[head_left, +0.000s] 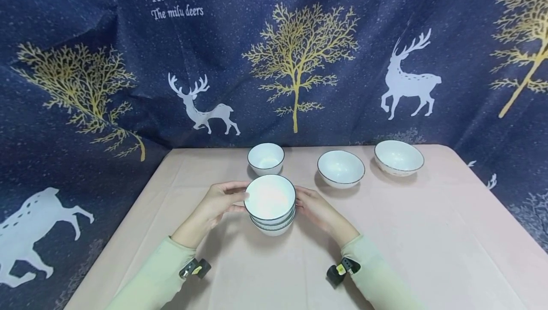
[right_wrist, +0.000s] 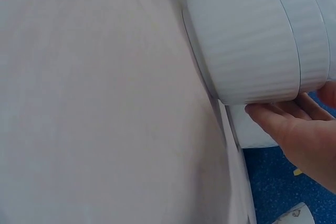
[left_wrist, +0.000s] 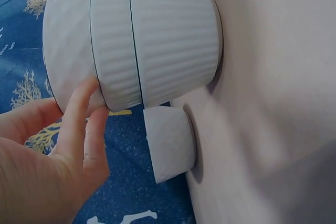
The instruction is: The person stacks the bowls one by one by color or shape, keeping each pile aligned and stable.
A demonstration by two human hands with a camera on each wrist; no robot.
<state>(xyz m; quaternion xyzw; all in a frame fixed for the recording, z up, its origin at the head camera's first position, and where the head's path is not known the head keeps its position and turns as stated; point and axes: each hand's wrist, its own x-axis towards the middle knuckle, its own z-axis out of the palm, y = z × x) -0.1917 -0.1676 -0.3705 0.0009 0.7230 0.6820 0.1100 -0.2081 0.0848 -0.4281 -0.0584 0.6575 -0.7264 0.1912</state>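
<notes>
Two bare hands cup a stack of three white bowls (head_left: 271,204) from either side, near the middle of a pink-clothed surface (head_left: 428,253). The left hand (head_left: 216,206) has its fingers gently curved, and in the left wrist view the fingertips (left_wrist: 86,95) press against the ribbed wall of the upper bowls. The right hand (head_left: 318,209) mirrors it on the far side, its fingers (right_wrist: 273,114) nearly straight and touching the stack's lower edge. Neither hand wraps fully round; both are partly open, holding by sideways pressure. In the wrist views the bottom bowl appears to rest on the surface.

The bowls look like glazed ceramic: stiff, fairly heavy as a stack of three, smooth and probably slippery, and likely to chip or break if knocked. The ribbed outer walls offer some grip. The safest hold is probably as shown, palms on opposite sides, low enough to support the bottom bowl so the nested ones do not shift.

Just behind the stack sits a small white bowl (head_left: 266,158). Further right stand a wider bowl (head_left: 340,168) and a patterned bowl (head_left: 399,157), each apart. A navy curtain (head_left: 299,53) printed with gold trees and white deer hangs behind.
</notes>
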